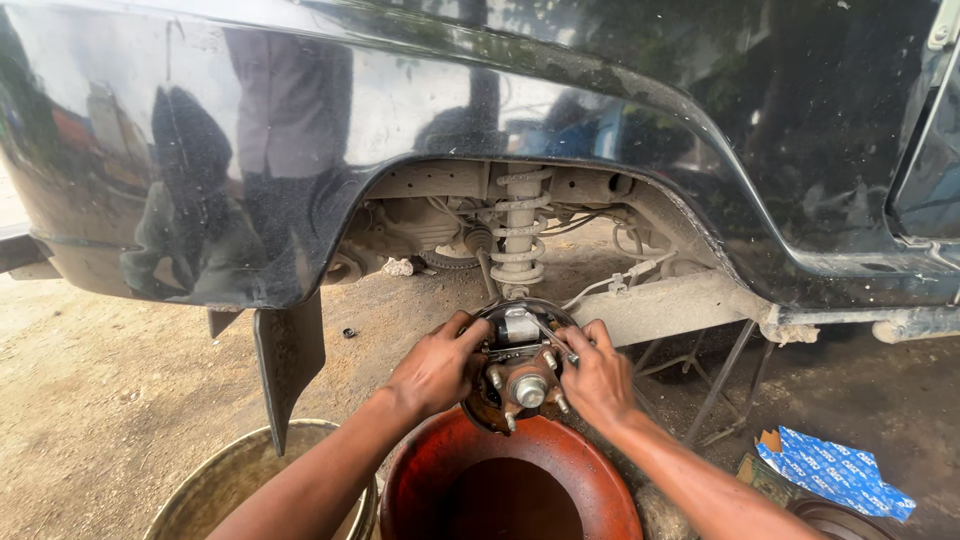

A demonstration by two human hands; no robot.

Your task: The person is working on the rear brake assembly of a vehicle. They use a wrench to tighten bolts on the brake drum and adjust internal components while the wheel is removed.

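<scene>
A bare rear wheel hub (527, 388) with several studs sits in the open wheel arch of a black car (640, 110), with the brake shoes and a silver wheel cylinder (519, 325) around it. My left hand (437, 367) grips the left brake shoe at the hub's edge. My right hand (598, 377) presses on the right side of the brake assembly and seems to pinch a thin metal tool or spring near the cylinder. A white coil spring (519, 232) stands behind the hub.
A rusty red brake drum (420, 470) lies below the hub, beside a dull metal basin (215, 490). A black mud flap (288, 355) hangs at left. A metal stand (725, 385) props the sill; a blue-printed box (835, 472) lies at right on dirt ground.
</scene>
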